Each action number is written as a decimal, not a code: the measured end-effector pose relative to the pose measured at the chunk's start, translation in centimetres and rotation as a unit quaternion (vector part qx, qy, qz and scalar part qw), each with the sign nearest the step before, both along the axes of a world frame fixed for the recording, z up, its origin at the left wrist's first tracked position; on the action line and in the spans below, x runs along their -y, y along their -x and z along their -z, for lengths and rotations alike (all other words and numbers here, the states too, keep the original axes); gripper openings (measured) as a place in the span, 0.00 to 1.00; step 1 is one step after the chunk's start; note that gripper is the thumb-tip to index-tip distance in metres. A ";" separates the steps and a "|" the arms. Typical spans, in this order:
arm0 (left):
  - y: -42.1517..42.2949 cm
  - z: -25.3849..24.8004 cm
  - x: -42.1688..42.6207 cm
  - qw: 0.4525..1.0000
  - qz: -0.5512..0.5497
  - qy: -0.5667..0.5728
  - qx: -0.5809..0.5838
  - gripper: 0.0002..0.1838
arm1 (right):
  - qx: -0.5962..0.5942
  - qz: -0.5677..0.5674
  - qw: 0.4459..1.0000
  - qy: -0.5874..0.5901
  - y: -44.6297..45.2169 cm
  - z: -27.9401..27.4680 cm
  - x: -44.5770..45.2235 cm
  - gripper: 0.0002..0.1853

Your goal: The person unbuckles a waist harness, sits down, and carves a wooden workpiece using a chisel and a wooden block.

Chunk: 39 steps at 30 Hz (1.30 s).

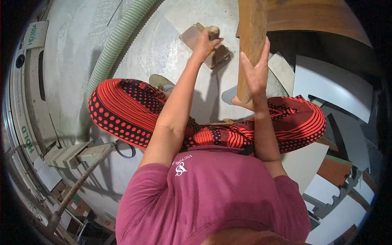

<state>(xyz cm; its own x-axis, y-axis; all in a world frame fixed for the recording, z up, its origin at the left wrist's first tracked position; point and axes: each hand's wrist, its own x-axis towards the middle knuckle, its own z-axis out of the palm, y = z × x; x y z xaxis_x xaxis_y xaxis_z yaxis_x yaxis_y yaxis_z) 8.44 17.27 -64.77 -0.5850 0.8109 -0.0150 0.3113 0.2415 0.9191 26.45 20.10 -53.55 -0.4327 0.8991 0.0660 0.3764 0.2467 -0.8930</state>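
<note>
My left hand (205, 43) is closed round the rounded wooden handle (213, 31) of a flat rectangular block (190, 36), which looks like a sanding block. The block is low, over or on the pale floor; I cannot tell whether it touches. My right hand (257, 75) grips a long brown wooden board (253, 32), thumb along one edge and fingers along the other. The board's near end comes down by my foot, and its far end runs out of the top of the view.
A ribbed pale green hose (110, 57) curves along the left, beside a long machine (24, 110) marked HOLD. Curved brown wood panels (314, 18) stand at the upper right. Board offcuts (332, 85) lie piled at the right. My slippered foot (161, 81) rests on the concrete floor (163, 49).
</note>
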 end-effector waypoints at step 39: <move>-3.5 -0.1 1.8 0.999 0.023 -0.033 -0.011 0.24 | -0.157 0.005 0.973 0.170 -0.5 -2.2 4.0 0.42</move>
<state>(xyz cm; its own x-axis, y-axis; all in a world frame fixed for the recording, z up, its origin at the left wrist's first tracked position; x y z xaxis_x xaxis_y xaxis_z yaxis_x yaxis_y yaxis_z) 11.96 15.52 -64.67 -0.5470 0.8355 0.0518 0.3401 0.1653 0.9258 26.97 16.06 -51.34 -0.4295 0.8965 -0.1083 0.0737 -0.0847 -0.9937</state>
